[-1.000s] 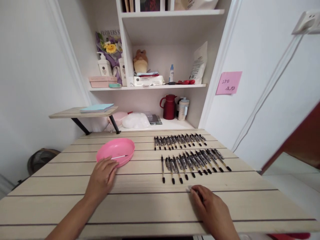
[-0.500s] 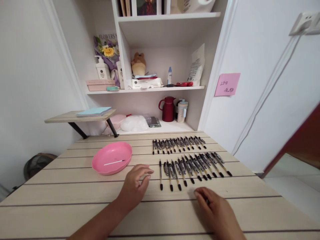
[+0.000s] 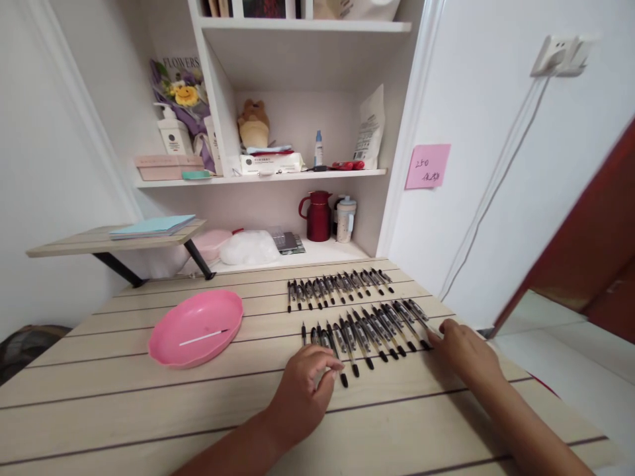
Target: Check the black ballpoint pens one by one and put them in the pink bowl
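At the near edge of the table: left hand is curled, fingertips down at the left end of the front pen row. Can't tell if they pinch a pen or just rest on it. Right hand is stretched out, tips touching the outermost pen at the right end; grip not readable either.

Risk, my read: the pens lie side by side, almost touching, so a knuckle or forearm dragging across would roll the neighbours and scramble the row. Round barrels could also run toward the table edge.

Pens: slim, clear barrels with black ends, slightly fanned. Behind them is the back pen row, packed tighter. Left of both, a pink dish holds one thin white stick. Farthest back, a red jug on the shelf.
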Demonstrator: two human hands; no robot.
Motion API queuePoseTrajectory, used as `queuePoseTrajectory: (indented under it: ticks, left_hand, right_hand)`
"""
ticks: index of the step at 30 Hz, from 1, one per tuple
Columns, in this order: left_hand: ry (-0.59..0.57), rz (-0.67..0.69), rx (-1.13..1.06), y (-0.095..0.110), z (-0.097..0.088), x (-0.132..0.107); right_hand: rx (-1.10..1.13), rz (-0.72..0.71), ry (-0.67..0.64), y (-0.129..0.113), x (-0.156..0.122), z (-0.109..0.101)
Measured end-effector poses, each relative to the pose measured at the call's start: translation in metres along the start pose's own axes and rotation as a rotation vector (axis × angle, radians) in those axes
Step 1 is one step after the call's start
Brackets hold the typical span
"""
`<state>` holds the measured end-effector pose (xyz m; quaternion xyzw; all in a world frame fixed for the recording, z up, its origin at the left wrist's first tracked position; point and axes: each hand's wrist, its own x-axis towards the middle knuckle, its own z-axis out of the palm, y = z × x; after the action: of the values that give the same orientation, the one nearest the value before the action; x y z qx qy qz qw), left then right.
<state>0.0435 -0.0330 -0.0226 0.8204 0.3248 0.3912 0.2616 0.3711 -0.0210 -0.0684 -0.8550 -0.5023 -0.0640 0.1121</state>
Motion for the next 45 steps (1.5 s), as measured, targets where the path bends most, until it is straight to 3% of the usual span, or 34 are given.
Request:
queuePoseTrajectory:
  ticks: [8,13,17,21,24,27,31,34,39,45]
  left_hand:
    - [-0.046,0.034,0.025,-0.006,0.0,-0.003]
    - [-0.052,-0.001,-0.046,-0.002,-0.001,0.0]
    - [-0.042,-0.26,-0.314,0.013,0.004,0.015]
    - [0.02,-0.571,-0.87,0.028,0.019,0.033]
    - [0.159,-0.702,-1.136,0.029,0.028,0.04]
    - [0.236,-0.854,-1.239,0.023,0.024,0.037]
    - [0.15,-1.009,-1.318,0.014,0.007,0.024]
    - [0.068,-1.023,-1.323,0.011,0.002,0.01]
    - [-0.05,-0.997,-1.238,0.006,0.01,-0.008]
    - [-0.17,-0.89,-1.136,-0.002,0.016,-0.016]
  right_hand:
    - [0.031,-0.02,-0.008,0.002,-0.001,0.004]
    - [0.144,-0.056,0.128,-0.004,-0.001,-0.007]
    - [0.478,-0.198,0.208,-0.041,-0.029,-0.036]
    - [0.851,-0.439,-0.044,-0.1,-0.083,-0.059]
    - [0.912,-0.53,-0.119,-0.121,-0.1,-0.066]
    - [0.755,-0.47,-0.08,-0.103,-0.07,-0.063]
    - [0.35,-0.049,0.126,-0.043,0.003,-0.035]
    - [0.209,0.065,0.052,-0.011,0.038,-0.006]
    - [0.177,0.03,0.046,-0.003,0.045,0.019]
    - [0.246,0.04,0.053,0.004,0.031,0.005]
